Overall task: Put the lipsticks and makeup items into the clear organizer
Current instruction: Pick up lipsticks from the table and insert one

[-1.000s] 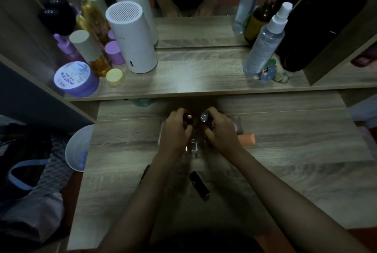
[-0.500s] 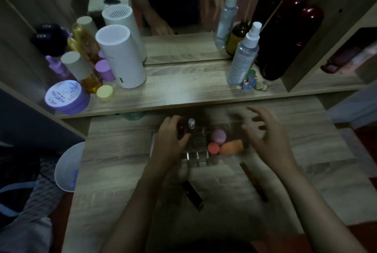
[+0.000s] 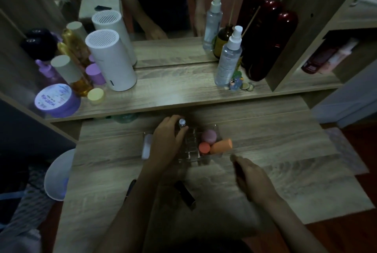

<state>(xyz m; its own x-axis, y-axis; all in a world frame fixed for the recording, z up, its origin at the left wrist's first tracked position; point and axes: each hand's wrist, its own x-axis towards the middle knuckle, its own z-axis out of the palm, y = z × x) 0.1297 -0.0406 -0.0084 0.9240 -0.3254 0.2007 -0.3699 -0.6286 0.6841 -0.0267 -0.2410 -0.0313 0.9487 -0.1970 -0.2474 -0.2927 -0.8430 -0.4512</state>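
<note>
**Seating a lipstick, reaching for the next**

We took the clear organizer [image 3: 189, 156] as our landmark and worked outward from ourselves. Nearest us, in front of the organizer, a dark lipstick tube [image 3: 185, 195] lay on the tabletop [image 3: 285, 181], with a slim dark pencil-like item [image 3: 130, 188] just left of it, partly under our left forearm. Both still waited outside the organizer, so we judged the task partly done.

To the organizer's front right, our right hand [image 3: 252, 179] was low over the tabletop, fingers curled around something thin and dark; blur kept us from saying whether it truly gripped it. Our left hand [image 3: 166, 140] was at the organizer's left half, fingers closed around a silver-capped lipstick [image 3: 182, 123] standing in a rear slot. In the right compartments sat a pink sponge [image 3: 209, 136], a small orange one [image 3: 204, 147] and a larger orange sponge [image 3: 221, 146].

The next move, we judged, called for lifting the right-hand item to an open slot in the middle. Right of the organizer the tabletop lay open; behind it a raised shelf [image 3: 173, 93] edge limited reach.
</note>
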